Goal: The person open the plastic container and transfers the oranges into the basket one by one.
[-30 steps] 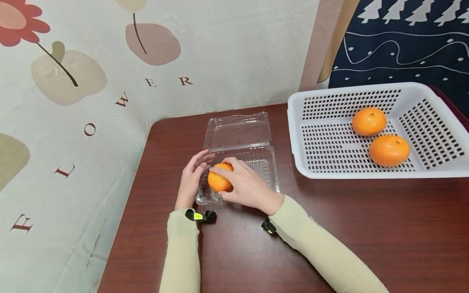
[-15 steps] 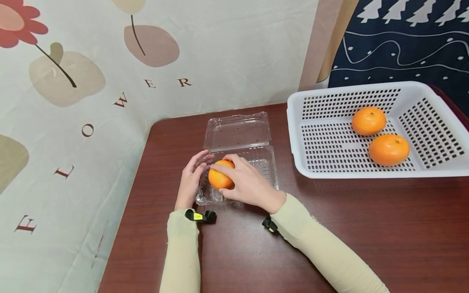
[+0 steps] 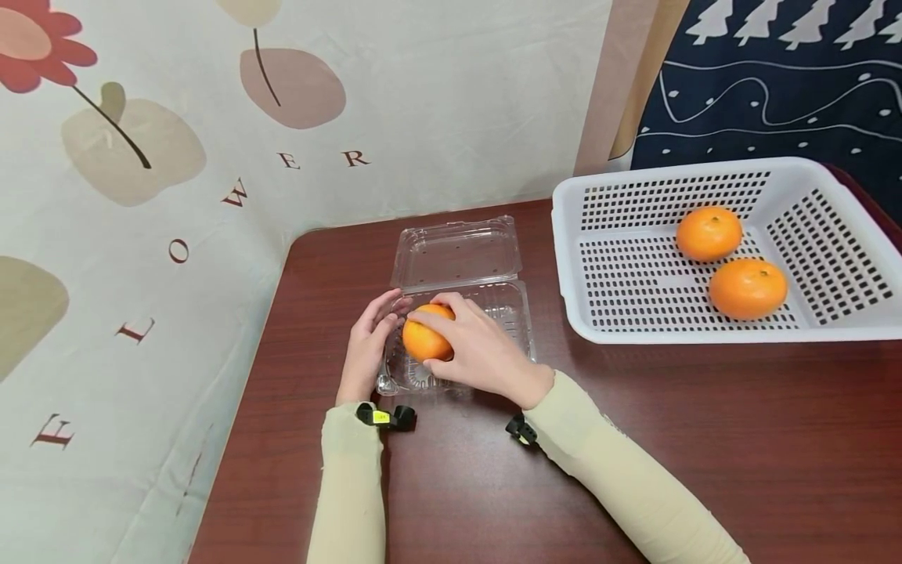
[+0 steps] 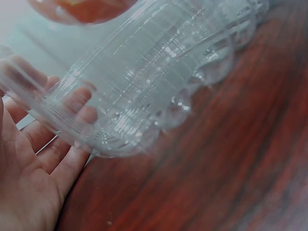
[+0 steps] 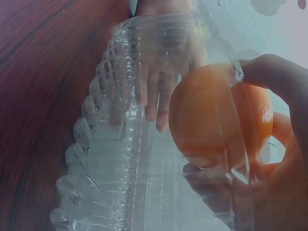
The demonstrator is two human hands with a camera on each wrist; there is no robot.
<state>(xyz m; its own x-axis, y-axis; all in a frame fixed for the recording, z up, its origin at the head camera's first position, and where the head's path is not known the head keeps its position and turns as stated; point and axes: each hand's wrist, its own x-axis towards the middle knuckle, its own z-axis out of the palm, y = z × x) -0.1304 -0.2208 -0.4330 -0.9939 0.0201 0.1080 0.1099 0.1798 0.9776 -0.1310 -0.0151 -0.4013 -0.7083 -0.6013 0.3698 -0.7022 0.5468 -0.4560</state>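
My right hand grips an orange between thumb and fingers, over the left part of a clear plastic clamshell box. In the right wrist view the orange shows through the box wall, above the base. My left hand lies along the box's left side. Its fingers look fairly straight against the clear wall in the left wrist view, and the thumb is near the rim. The lid is folded back flat on the table, away from me.
A white perforated basket on the right holds two more oranges, a rear one and a front one. The brown wooden table meets a printed cloth wall behind and to the left.
The right hand, still gripping the orange, has shifted slightly right and away from me. The left hand, box and basket have stayed in place.
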